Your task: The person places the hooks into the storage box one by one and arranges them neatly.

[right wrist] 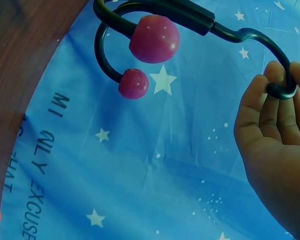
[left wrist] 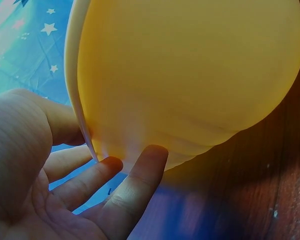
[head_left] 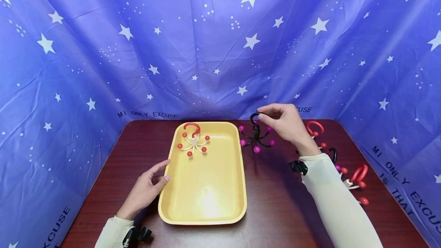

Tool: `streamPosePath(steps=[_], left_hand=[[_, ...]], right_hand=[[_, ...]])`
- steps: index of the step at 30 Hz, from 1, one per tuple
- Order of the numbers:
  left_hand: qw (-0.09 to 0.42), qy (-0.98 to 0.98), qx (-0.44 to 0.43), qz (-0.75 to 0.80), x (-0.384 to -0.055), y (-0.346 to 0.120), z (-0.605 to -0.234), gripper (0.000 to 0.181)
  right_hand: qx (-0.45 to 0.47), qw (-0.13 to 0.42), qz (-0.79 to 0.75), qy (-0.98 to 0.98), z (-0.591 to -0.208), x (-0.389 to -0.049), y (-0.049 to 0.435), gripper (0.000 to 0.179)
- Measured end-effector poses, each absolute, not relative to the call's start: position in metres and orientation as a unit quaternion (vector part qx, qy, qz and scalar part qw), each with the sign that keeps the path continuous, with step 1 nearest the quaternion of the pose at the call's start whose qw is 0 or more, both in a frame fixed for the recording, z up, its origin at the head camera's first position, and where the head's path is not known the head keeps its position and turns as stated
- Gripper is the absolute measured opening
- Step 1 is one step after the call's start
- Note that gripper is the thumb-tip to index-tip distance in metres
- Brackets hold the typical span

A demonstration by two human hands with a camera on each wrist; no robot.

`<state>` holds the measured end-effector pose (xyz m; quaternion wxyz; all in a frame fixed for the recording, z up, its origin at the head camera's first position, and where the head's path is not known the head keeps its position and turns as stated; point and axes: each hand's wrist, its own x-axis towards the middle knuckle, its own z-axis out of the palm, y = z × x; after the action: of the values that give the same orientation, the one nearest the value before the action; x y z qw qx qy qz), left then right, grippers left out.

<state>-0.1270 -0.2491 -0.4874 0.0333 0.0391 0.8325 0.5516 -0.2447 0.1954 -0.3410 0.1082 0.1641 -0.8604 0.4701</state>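
My right hand (head_left: pixel 287 123) pinches the curved top of a black hook hanger (head_left: pixel 255 135) between thumb and fingers. Its spread arms end in magenta balls, and it hangs upright beside the tray's right edge. In the right wrist view two magenta balls and the bent hook end in the fingers show. A yellow tray (head_left: pixel 206 220) lies on the table, and my left hand (head_left: pixel 144 190) holds its left rim. In the left wrist view fingertips press the tray's outer wall (left wrist: pixel 190 75). Inside the tray, toward the far left, stands a white hook hanger (head_left: pixel 194 141) with red balls and a red hook.
More hook hangers, red-and-white and black, lie at the table's right side, partly behind my right forearm; among them is a red hook (head_left: pixel 360 173). Blue star-printed cloth (head_left: pixel 220 49) surrounds the dark wooden table (head_left: pixel 272 209) at the back and both sides.
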Motion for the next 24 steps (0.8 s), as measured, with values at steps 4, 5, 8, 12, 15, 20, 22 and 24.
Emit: streamPosePath(steps=[4, 5, 8, 12, 15, 20, 22, 24], left_hand=[[0.034, 0.831, 0.040, 0.553, -0.127, -0.249, -0.487, 0.053], [0.035, 0.831, 0.039, 0.554, -0.128, -0.249, -0.487, 0.053], [0.036, 0.832, 0.038, 0.553, -0.128, -0.249, -0.487, 0.053], [0.037, 0.831, 0.039, 0.553, -0.127, -0.250, -0.488, 0.053], [0.039, 0.830, 0.039, 0.554, -0.127, -0.251, -0.488, 0.053], [0.038, 0.830, 0.042, 0.554, -0.128, -0.251, -0.488, 0.054], [0.036, 0.831, 0.043, 0.553, -0.128, -0.251, -0.488, 0.053], [0.035, 0.832, 0.044, 0.552, -0.128, -0.250, -0.489, 0.053]], right_hand=[[0.173, 0.103, 0.478, -0.855, -0.337, -0.247, 0.186, 0.022], [0.175, 0.102, 0.480, -0.854, -0.336, -0.247, 0.184, 0.022], [0.180, 0.104, 0.482, -0.851, -0.335, -0.250, 0.178, 0.021], [0.186, 0.105, 0.489, -0.846, -0.335, -0.254, 0.169, 0.020], [0.190, 0.100, 0.502, -0.838, -0.336, -0.257, 0.162, 0.022], [0.195, 0.094, 0.518, -0.828, -0.340, -0.265, 0.148, 0.020], [0.193, 0.091, 0.523, -0.825, -0.342, -0.268, 0.144, 0.019], [0.191, 0.086, 0.531, -0.821, -0.344, -0.271, 0.140, 0.019]])
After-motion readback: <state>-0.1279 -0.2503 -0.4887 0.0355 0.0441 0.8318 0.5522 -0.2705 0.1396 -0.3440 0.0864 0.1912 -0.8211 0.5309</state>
